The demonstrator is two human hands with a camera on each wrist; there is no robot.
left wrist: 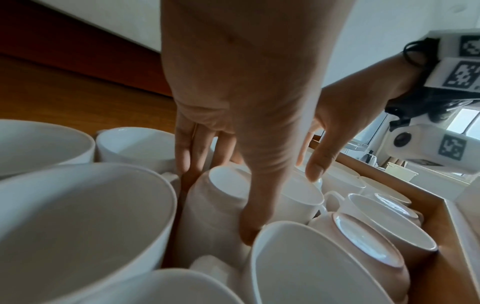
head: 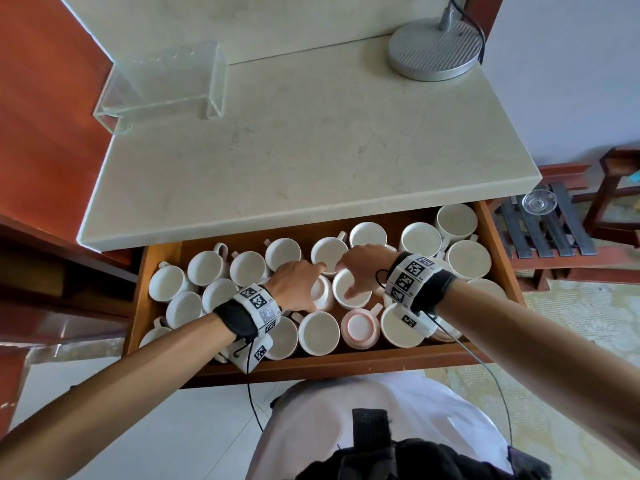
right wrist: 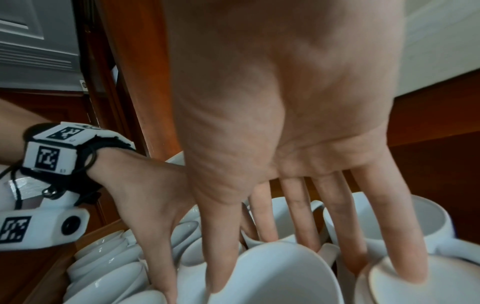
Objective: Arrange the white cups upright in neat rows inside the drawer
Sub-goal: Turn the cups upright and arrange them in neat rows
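Note:
The open wooden drawer [head: 346,359] is packed with white cups, most of them upright. My left hand [head: 298,285] grips an upside-down cup [head: 321,292] in the middle, with the thumb down one side and the fingers down the other [left wrist: 217,205]. My right hand [head: 360,268] holds the upright cup [head: 350,289] just to its right: the thumb is inside the rim and the fingers reach down past the far wall [right wrist: 275,267]. Another upside-down cup [head: 358,328] sits in the front row, below both hands.
A pale stone counter [head: 311,140] overhangs the back of the drawer. On it stand a clear acrylic stand [head: 166,84] and a round metal lamp base [head: 434,50]. A slatted rack with a glass dish [head: 538,201] is at the right.

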